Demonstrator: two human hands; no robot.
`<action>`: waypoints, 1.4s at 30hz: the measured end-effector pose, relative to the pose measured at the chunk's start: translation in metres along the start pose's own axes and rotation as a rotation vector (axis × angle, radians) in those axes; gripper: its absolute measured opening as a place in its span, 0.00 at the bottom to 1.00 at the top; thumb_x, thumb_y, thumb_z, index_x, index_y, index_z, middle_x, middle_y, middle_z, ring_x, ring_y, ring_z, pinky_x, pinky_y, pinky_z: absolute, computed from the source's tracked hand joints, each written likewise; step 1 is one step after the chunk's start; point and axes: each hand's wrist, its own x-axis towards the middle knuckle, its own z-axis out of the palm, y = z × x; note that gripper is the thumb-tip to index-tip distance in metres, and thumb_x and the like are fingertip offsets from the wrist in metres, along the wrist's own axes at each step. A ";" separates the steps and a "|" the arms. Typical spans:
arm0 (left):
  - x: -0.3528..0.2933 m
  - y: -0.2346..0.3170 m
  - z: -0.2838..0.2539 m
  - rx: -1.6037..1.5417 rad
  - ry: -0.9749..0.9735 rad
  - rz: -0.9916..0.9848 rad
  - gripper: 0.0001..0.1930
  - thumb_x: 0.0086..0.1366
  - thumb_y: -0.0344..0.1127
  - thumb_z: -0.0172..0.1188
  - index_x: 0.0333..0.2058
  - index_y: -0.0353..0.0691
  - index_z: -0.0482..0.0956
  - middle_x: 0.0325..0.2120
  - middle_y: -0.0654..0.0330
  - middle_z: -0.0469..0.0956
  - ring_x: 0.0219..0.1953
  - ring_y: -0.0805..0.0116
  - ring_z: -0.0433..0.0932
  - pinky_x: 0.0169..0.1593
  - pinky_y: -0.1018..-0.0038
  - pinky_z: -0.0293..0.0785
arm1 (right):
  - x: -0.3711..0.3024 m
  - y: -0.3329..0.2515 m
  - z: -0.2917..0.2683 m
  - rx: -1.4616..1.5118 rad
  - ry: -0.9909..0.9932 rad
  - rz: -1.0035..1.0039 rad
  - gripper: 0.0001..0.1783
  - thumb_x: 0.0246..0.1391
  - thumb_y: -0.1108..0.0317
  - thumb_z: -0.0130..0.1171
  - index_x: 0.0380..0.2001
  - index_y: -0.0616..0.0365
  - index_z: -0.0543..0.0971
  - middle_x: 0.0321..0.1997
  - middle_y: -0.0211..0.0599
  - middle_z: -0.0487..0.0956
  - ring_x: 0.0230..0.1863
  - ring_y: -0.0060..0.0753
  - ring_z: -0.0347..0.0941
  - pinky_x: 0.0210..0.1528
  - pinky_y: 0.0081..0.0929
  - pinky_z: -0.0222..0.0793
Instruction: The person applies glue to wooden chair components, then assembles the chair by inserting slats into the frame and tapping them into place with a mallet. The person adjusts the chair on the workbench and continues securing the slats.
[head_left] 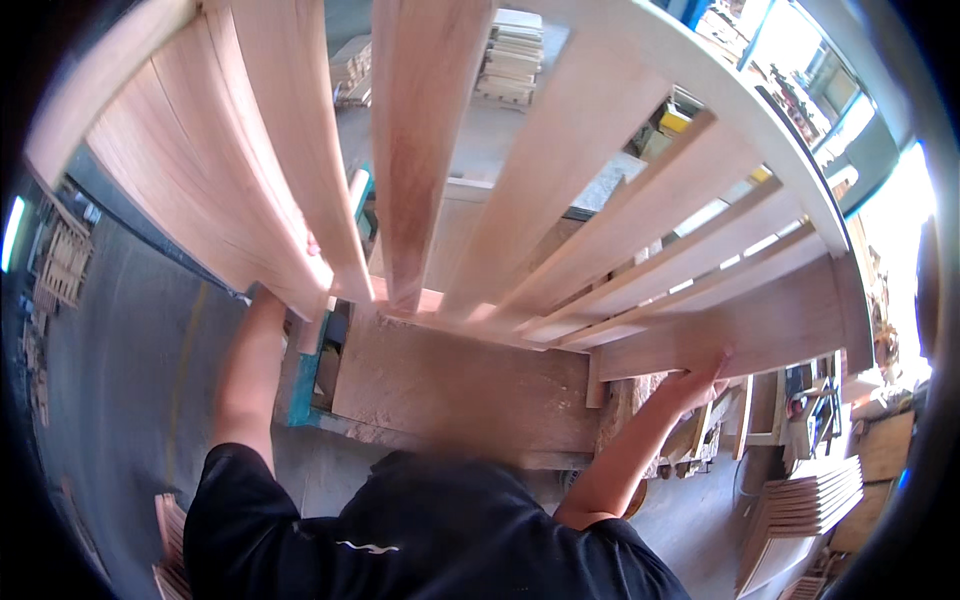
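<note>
A large slatted wooden frame (pixel 420 130) of pale, unpainted wood stands up in front of me, its bars spreading toward a curved far rail. At its left side, my left hand (pixel 314 246) is wrapped round a wide board, with only a few fingertips showing past the edge. The rest of that hand is hidden behind the wood. My right hand (pixel 700 386) grips the lower edge of the frame's right end board, thumb against its face. Below the frame lies a worn wooden worktop (pixel 460 385), dusty and partly blurred.
A teal metal support (pixel 303 385) stands at the worktop's left. Stacked boards (pixel 512 55) sit on the floor beyond the frame. More stacked wooden pieces (pixel 815 500) stand at the lower right, near a rack (pixel 800 400) of assorted items. Slatted pieces (pixel 66 262) lie far left.
</note>
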 end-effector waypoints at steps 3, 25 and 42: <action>-0.009 -0.014 -0.007 -0.028 0.040 0.055 0.21 0.67 0.55 0.54 0.40 0.41 0.68 0.34 0.60 0.67 0.38 0.66 0.67 0.41 0.71 0.68 | -0.006 0.000 -0.008 -0.209 -0.231 -0.202 0.21 0.58 0.64 0.66 0.49 0.69 0.79 0.48 0.45 0.80 0.47 0.37 0.77 0.49 0.36 0.77; -0.098 -0.033 -0.010 0.162 0.082 0.414 0.36 0.71 0.62 0.47 0.64 0.38 0.60 0.59 0.51 0.69 0.62 0.60 0.67 0.61 0.66 0.66 | 0.017 0.025 -0.037 -0.667 -0.392 -0.384 0.17 0.57 0.71 0.63 0.48 0.69 0.80 0.46 0.43 0.82 0.42 0.33 0.78 0.46 0.33 0.78; -0.108 -0.026 0.075 1.525 0.113 -0.141 0.32 0.68 0.57 0.57 0.56 0.32 0.68 0.50 0.44 0.74 0.59 0.52 0.71 0.60 0.65 0.67 | -0.009 0.015 -0.012 -0.743 -0.352 -0.435 0.16 0.54 0.69 0.69 0.43 0.68 0.84 0.40 0.43 0.85 0.39 0.32 0.81 0.42 0.31 0.78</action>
